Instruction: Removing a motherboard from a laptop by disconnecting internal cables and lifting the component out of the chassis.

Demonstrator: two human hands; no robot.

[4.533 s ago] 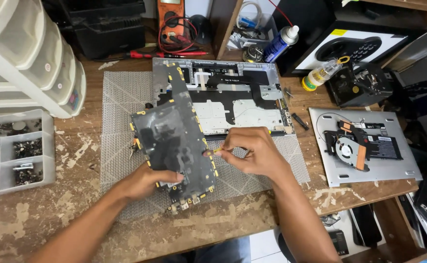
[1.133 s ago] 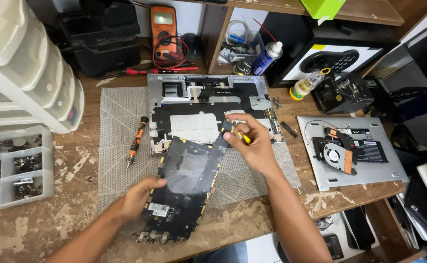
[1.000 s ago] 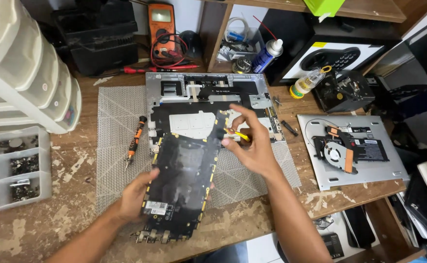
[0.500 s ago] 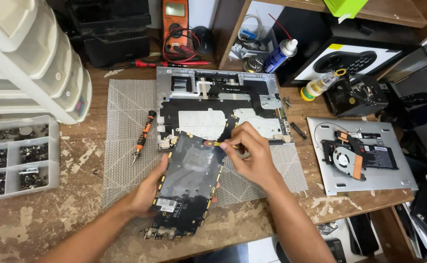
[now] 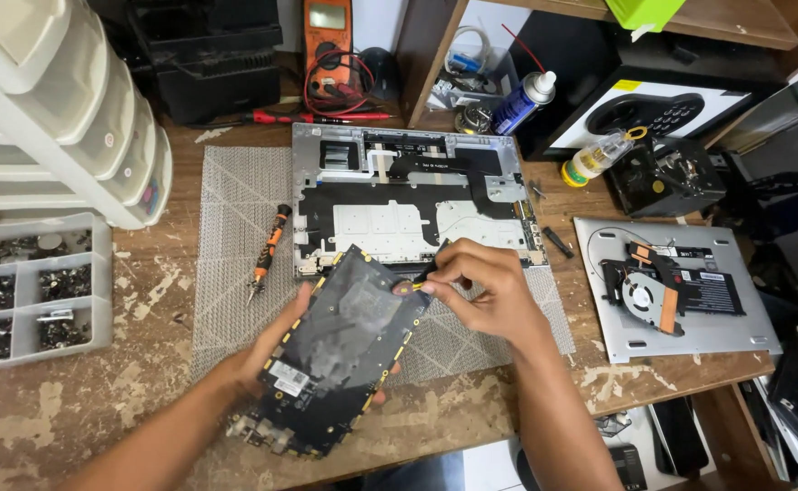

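L hand [image 5: 276, 350] holds circuit board [image 5: 344, 350]; R hand [image 5: 485, 295] pinches its edge

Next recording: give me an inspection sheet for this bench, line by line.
Surface: worn wooden table with a grey mesh mat.
Job's things: dark circuit board with yellow edge tabs, tilted; open silver laptop chassis behind it.
Clutter: orange-handled screwdriver, clear screw organiser, blue spray can, grey panel with a fan.
Grippers: left hand supports the board; right hand fingers pinch a small yellow-tipped tool at its edge.
Cables: red leads by the orange multimeter.
Surroundings: white plastic drawers.
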